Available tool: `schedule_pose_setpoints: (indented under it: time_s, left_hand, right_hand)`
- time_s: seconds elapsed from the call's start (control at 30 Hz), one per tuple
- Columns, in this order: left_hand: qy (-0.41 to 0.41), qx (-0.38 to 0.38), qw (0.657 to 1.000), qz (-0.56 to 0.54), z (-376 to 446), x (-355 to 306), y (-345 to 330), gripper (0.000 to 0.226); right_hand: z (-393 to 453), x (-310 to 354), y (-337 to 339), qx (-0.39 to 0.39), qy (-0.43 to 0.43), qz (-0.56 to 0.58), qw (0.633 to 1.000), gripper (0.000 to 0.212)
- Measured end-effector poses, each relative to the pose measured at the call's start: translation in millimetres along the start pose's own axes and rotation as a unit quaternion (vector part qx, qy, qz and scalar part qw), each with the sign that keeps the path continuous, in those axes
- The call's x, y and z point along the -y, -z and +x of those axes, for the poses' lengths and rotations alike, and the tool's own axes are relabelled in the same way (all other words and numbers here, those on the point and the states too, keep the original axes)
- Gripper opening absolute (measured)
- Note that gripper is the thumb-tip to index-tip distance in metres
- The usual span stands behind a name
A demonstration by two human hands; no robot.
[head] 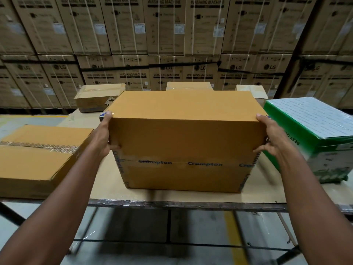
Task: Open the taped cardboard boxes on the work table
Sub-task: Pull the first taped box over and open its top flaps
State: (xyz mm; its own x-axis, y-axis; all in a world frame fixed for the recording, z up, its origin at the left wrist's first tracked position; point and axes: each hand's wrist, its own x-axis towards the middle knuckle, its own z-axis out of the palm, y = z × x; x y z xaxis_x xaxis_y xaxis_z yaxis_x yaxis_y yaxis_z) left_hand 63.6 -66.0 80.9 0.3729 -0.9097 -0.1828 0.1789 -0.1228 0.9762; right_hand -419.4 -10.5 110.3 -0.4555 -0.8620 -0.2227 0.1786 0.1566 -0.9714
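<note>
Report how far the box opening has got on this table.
Done: nothing visibly; no box shows raised flaps or cut tape.
In hand: the left hand and right hand grip the sides of the centre box, its printed tape unbroken across the near face.
Left: that box, the flat taped box on the left, the small box behind, and two more partly hidden at the back.

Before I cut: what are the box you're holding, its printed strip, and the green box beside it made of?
Held box: plain matte brown cardboard, by its flat tan faces and folded edges. Printed strip: looks like clear glossy plastic tape with blue lettering, since the cardboard shows through. Green box: probably printed carton under shiny film, judging by glare on its top; I can't confirm. Left hand and right hand grip the held box's sides.
</note>
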Motion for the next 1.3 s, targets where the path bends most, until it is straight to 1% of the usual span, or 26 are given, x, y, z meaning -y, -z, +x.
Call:
schedule_pose_setpoints:
  time_s: [0.07,0.13,0.2,0.27,0.3,0.33,0.43,0.47,0.5,0.53,0.57,0.6,0.67,0.73,0.8,0.87,0.93,1.0,1.1,1.2,1.3]
  left_hand:
    - [-0.008,-0.014,1.0,-0.014,0,3,0,0.085]
    - [-0.024,-0.026,0.999,-0.024,-3,5,-1,0.074]
    - [-0.044,-0.019,0.997,-0.053,-9,12,-3,0.055]
    - [-0.065,-0.008,0.993,-0.096,-15,27,-3,0.034]
    - [-0.069,-0.002,0.991,-0.113,-18,38,-1,0.029]
    - [-0.071,0.004,0.989,-0.128,-17,52,3,0.027]
    - [-0.061,0.014,0.986,-0.157,-11,99,18,0.036]
    - [-0.054,0.011,0.987,-0.153,-8,114,23,0.032]
    - [-0.048,0.004,0.989,-0.14,-7,126,27,0.024]
    - [-0.042,-0.007,0.992,-0.118,-6,137,30,0.016]
    - [-0.037,-0.015,0.995,-0.087,-5,148,34,0.012]
    - [-0.031,-0.02,0.998,-0.048,-5,157,38,0.015]
    - [-0.03,-0.021,0.998,0.058,-3,176,48,0.03]
    - [-0.028,-0.011,0.988,0.154,-1,195,57,0.036]
    - [-0.005,-0.002,0.976,0.217,-1,214,64,0.04]
    - [0.016,-0.009,0.96,0.278,-3,233,68,0.04]
    - [0.032,-0.045,0.945,0.323,-8,247,70,0.038]
    - [0.048,-0.078,0.942,0.324,-13,255,72,0.039]
    - [0.053,-0.086,0.944,0.313,-19,256,73,0.044]
    - [0.062,-0.07,0.943,0.32,-20,254,76,0.046]
    - [0.062,-0.028,0.949,0.308,-19,258,80,0.047]
  right_hand:
    - [-5,-1,2,0.001,0.013,0.003,1.0,0.077]
    - [-7,-2,4,0.006,0.035,0.001,0.999,0.055]
    - [-9,-8,7,0.015,0.065,0.018,0.998,0.029]
    - [-10,-23,13,0.026,0.085,0.044,0.995,0.015]
    - [-9,-34,18,0.03,0.091,0.056,0.994,0.012]
    - [-6,-47,23,0.04,0.092,0.069,0.993,0.013]
    - [7,-96,41,0.072,0.071,0.104,0.989,0.033]
    - [8,-111,46,0.075,0.063,0.102,0.99,0.04]
    - [10,-126,50,0.074,0.058,0.093,0.991,0.045]
    - [10,-138,52,0.068,0.052,0.08,0.993,0.05]
    - [10,-149,52,0.057,0.044,0.067,0.995,0.054]
    - [10,-159,53,0.045,0.035,0.053,0.997,0.058]
    - [9,-177,54,0.02,0.021,-0.007,1.0,0.065]
    - [7,-195,54,-0.008,-0.002,-0.095,0.995,0.065]
    - [6,-212,53,-0.034,-0.027,-0.169,0.985,0.061]
    - [6,-229,53,-0.055,-0.044,-0.201,0.977,0.058]
    - [8,-247,56,-0.055,-0.053,-0.215,0.974,0.055]
    - [11,-263,65,-0.035,-0.059,-0.229,0.971,0.053]
    - [16,-277,75,-0.019,-0.062,-0.236,0.969,0.048]
    - [17,-280,73,-0.016,-0.06,-0.237,0.97,0.046]
    - [19,-288,70,-0.022,-0.06,-0.23,0.971,0.045]
